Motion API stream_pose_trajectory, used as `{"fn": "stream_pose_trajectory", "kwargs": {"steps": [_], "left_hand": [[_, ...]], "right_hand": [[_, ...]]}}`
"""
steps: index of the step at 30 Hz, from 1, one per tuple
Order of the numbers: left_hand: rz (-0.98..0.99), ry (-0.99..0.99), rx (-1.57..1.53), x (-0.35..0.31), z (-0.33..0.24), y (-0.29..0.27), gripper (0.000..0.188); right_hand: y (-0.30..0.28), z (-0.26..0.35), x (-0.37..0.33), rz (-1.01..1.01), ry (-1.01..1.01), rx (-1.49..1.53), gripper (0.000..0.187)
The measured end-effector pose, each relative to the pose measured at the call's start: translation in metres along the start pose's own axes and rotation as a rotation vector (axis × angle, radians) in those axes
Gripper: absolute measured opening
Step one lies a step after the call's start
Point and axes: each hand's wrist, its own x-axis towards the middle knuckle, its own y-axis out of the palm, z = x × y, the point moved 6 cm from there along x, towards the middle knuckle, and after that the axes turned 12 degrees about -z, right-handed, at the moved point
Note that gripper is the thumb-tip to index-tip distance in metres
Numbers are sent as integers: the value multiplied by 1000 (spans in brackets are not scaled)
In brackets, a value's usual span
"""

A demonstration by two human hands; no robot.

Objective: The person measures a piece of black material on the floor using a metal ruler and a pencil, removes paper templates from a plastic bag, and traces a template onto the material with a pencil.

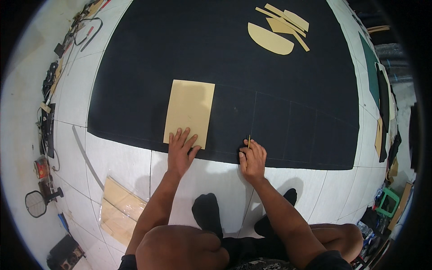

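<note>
A large sheet of black material (180,49) is spread over the floor before me. On its near part lies a tan rectangular card (190,105). My left hand (181,150) rests with spread fingers on the card's lower edge, holding nothing. To the right, my right hand (253,157) grips a thin yellow stick like a pencil (249,141), pointing away from me just above or on the black sheet; whether its tip touches cannot be told. Thin pale lines (289,126) mark the sheet to the right of the card, forming several upright divisions.
A tan half-oval piece (270,39) and several tan strips lie on the sheet's far right. A plastic-wrapped tan bundle (118,209) and a long grey strip (86,155) are on the white tiles at left. A green stool (388,202) and clutter line the right wall.
</note>
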Motion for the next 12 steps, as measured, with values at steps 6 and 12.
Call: {"fn": "stream_pose_trajectory", "kwargs": {"steps": [6,12], "left_hand": [[0,7,-16,1,0,-2,41],[10,-2,-33,1,0,-1,42]], "right_hand": [[0,2,2,-4,-17,-10,19],[3,-3,-2,11,-15,1,20]]}}
